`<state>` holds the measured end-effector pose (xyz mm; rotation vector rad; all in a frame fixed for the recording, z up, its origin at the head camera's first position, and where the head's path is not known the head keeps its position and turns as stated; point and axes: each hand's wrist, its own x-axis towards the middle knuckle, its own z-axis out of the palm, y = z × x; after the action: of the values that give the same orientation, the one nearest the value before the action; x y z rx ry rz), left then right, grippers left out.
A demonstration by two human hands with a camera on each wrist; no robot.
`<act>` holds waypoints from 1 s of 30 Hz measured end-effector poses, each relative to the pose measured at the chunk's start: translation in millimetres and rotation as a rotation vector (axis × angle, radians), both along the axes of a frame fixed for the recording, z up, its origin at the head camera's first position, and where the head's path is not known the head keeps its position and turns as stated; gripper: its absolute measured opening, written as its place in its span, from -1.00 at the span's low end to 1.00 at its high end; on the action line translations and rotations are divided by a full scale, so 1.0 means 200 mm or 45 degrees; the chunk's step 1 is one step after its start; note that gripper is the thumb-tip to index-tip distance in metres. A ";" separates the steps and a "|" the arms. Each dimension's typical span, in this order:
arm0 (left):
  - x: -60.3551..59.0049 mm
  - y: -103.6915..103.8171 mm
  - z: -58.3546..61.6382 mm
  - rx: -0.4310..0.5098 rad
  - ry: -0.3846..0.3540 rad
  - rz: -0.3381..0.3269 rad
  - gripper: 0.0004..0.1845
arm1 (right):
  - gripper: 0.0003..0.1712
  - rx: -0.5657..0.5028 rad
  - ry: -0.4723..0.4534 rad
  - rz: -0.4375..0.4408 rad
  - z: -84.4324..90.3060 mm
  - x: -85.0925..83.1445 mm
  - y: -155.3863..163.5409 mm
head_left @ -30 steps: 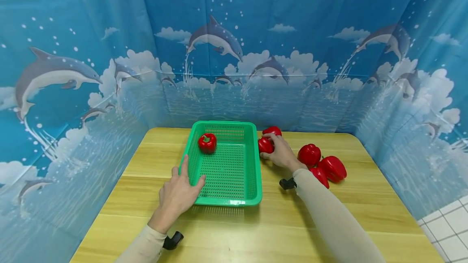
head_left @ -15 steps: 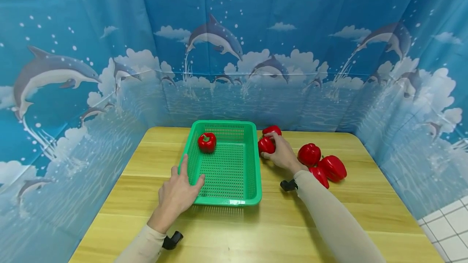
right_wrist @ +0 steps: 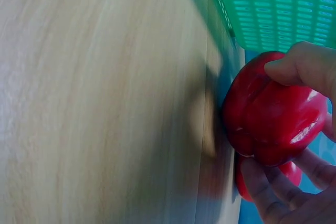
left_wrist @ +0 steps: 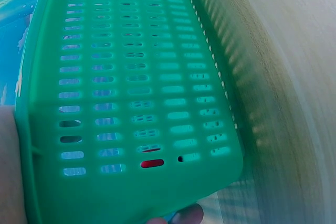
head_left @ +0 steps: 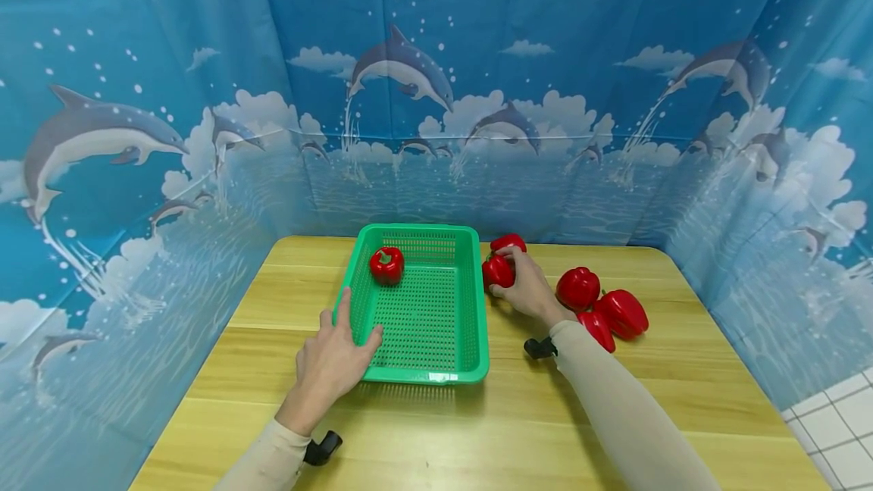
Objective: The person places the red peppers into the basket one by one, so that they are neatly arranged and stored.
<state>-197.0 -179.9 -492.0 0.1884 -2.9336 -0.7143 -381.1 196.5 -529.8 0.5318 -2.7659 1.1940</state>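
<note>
A green perforated basket [head_left: 470, 301] sits on the wooden table [head_left: 273, 301], with one red pepper [head_left: 386, 264] in its far left corner. My left hand [head_left: 334, 358] grips the basket's near left rim, thumb over the edge; the basket wall [left_wrist: 131, 93] fills the left wrist view. Right of the basket, my right hand [head_left: 525, 286] grips a red pepper [head_left: 496, 272], fingers curled round it [right_wrist: 275, 116]. A second pepper [head_left: 508, 242] lies just behind it, partly hidden by the fingers.
More red peppers lie in a cluster on the right: a round pepper [head_left: 577, 288], a long pepper [head_left: 622, 314] and one half hidden by my sleeve [head_left: 597, 328]. A blue dolphin curtain [head_left: 436, 97] walls the table at the back and sides.
My right hand with its pepper has lifted very slightly. The left hand and the basket have not moved.
</note>
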 end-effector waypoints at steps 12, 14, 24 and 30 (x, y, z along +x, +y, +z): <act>0.00 0.00 -0.01 0.000 0.027 -0.006 0.11 | -0.08 -0.017 0.026 0.000 0.01 0.02 0.02; 0.00 0.00 0.00 0.000 0.032 -0.009 0.11 | -0.08 -0.026 0.037 -0.002 0.02 0.02 0.02; 0.00 0.00 -0.01 0.003 0.029 -0.012 0.12 | -0.02 -0.061 0.081 0.001 0.06 0.03 0.01; 0.00 0.00 0.00 -0.003 0.024 -0.010 0.12 | -0.09 -0.047 0.129 0.015 0.10 0.04 0.00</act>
<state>-196.6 -180.0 -493.0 0.1693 -2.9188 -0.7093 -373.7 197.2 -510.5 0.5890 -2.6552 1.1832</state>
